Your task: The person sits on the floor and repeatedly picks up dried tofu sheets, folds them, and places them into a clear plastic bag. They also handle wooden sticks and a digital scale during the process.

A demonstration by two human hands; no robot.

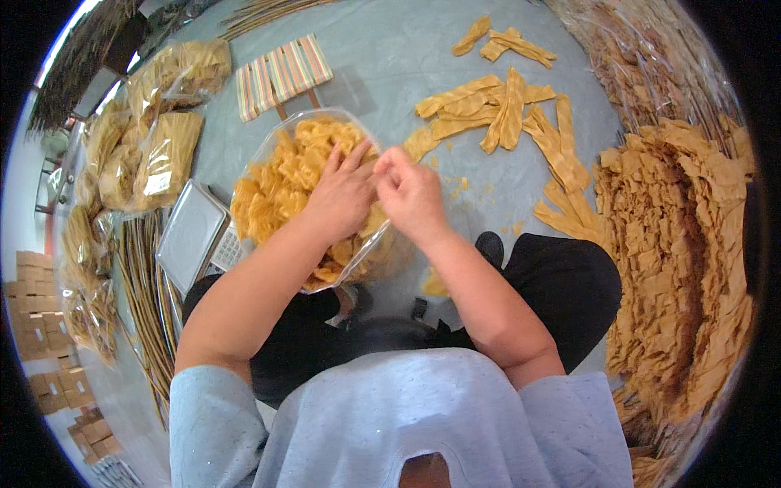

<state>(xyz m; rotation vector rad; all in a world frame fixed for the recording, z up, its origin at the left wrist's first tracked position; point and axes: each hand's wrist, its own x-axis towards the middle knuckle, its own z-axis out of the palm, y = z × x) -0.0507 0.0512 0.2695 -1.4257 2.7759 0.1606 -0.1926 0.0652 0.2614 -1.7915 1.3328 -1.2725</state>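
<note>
An open clear plastic bag (360, 259) stands between my knees, filled with crinkled, folded yellow-brown dried sheets (274, 183), which look like dried bean curd skin. My left hand (345, 195) lies spread over the sheets at the bag's mouth, its fingers reaching to the far right rim. Beside it, my right hand (406, 189) is curled at the right rim, thumb and fingertips pinched together close to my left fingers. Whether bag film or a piece of sheet is between those fingertips is hard to tell.
Loose yellow strips (503, 110) and crumbs lie ahead right. A long stack of sheets (653, 262) runs along the right. At left are a weighing scale (192, 235), thin sticks (143, 274) and filled clear bags (168, 158). A striped folding stool (284, 76) stands ahead.
</note>
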